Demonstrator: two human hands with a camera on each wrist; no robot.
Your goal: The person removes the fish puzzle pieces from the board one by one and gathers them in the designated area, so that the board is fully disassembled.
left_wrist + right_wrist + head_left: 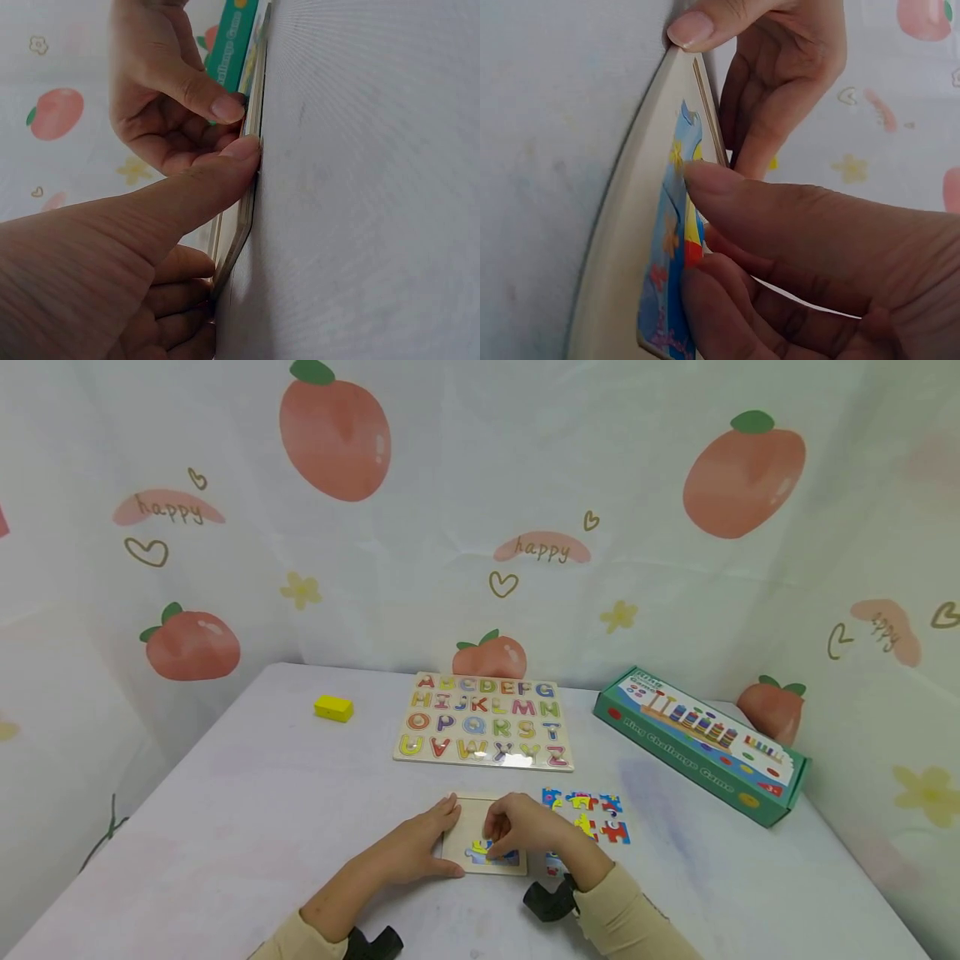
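A square wooden puzzle board (467,818) lies on the table with a strip of jigsaw pieces (480,857) along its near side. My left hand (420,839) grips its left side, thumb at the near corner and fingers at the far one. In the right wrist view, fitted pieces (671,217) show a blue sea scene. My right hand (528,825) bends over the board, thumb and fingers pinching a yellow and red jigsaw piece (694,251), mostly hidden behind them. Several loose jigsaw pieces (615,832) lie right of the board, partly covered by the right wrist.
Behind the board lies a wooden alphabet board (483,764) with colourful letters. A green Ring Challenge Game box (697,747) sits at the back right, and a yellow block (333,708) at the back left. A patterned cloth (420,568) hangs behind the white table (247,827).
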